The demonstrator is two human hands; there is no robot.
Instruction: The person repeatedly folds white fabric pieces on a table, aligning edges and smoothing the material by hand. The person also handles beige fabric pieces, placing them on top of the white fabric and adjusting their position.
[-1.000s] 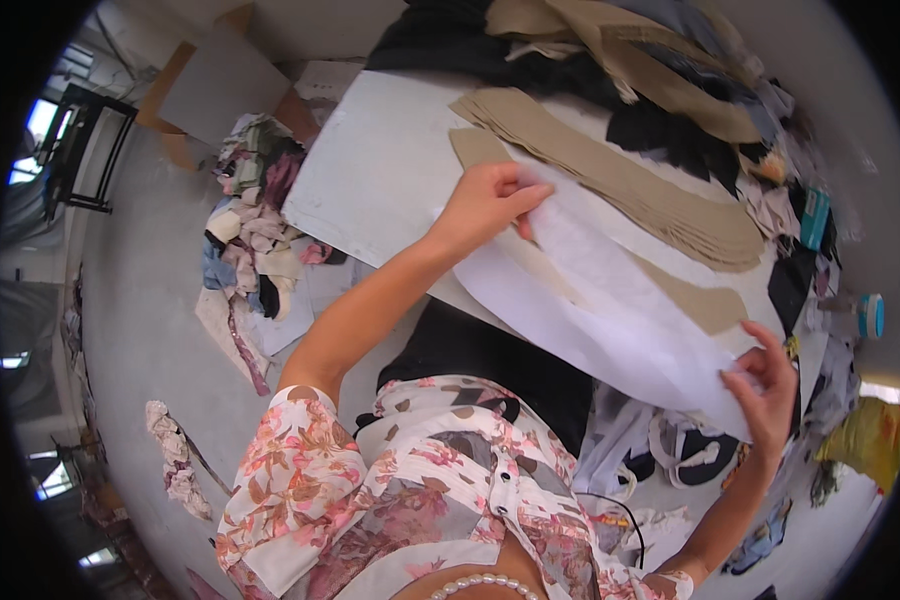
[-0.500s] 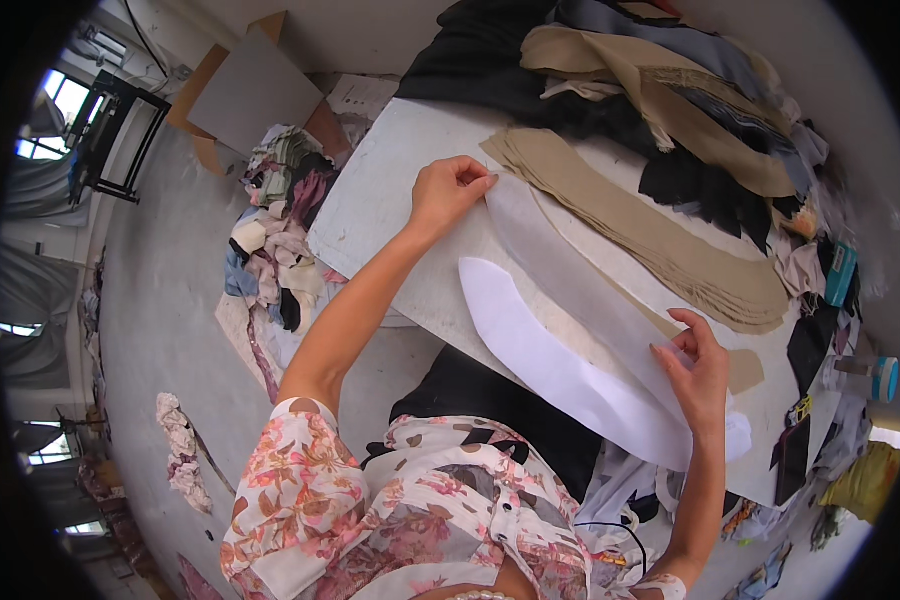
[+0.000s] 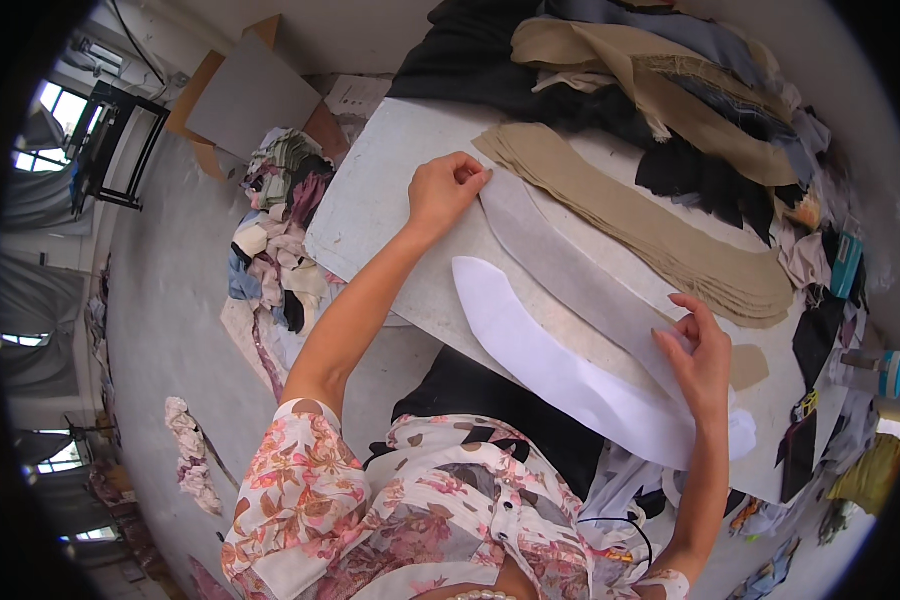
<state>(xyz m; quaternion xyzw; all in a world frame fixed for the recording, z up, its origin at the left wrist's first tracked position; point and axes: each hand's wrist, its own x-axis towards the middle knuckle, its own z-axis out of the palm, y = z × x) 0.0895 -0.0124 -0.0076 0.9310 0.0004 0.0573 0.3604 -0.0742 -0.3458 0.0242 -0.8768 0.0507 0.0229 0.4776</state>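
A long curved strip of grey-white, slightly sheer cloth [image 3: 570, 255] lies slantwise over the work table. My left hand [image 3: 445, 195] pinches its far left end between thumb and fingertips. At the near right part of the strip, my right hand [image 3: 698, 350] rests with thumb and index finger apart, fingers loosely bent and the thumb over the cloth. Nearer to me lies a stack of white curved pieces [image 3: 540, 355], partly under my right wrist. Beyond the grey-white strip is a fanned stack of khaki curved pieces [image 3: 640, 230]. A small khaki end [image 3: 750, 367] shows just right of my right hand.
Black cloth [image 3: 460, 60] and tangled khaki lengths [image 3: 660, 75] are heaped along the table's far edge. Scraps pile up on the floor at left [image 3: 285, 225], beside a cardboard box [image 3: 250, 95]. A blue-lidded jar [image 3: 875, 370] stands at the right.
The khaki edge that showed beside the grey-white strip is now mostly covered by it. Both hands stay in nearly the same places; the view has shifted slightly.
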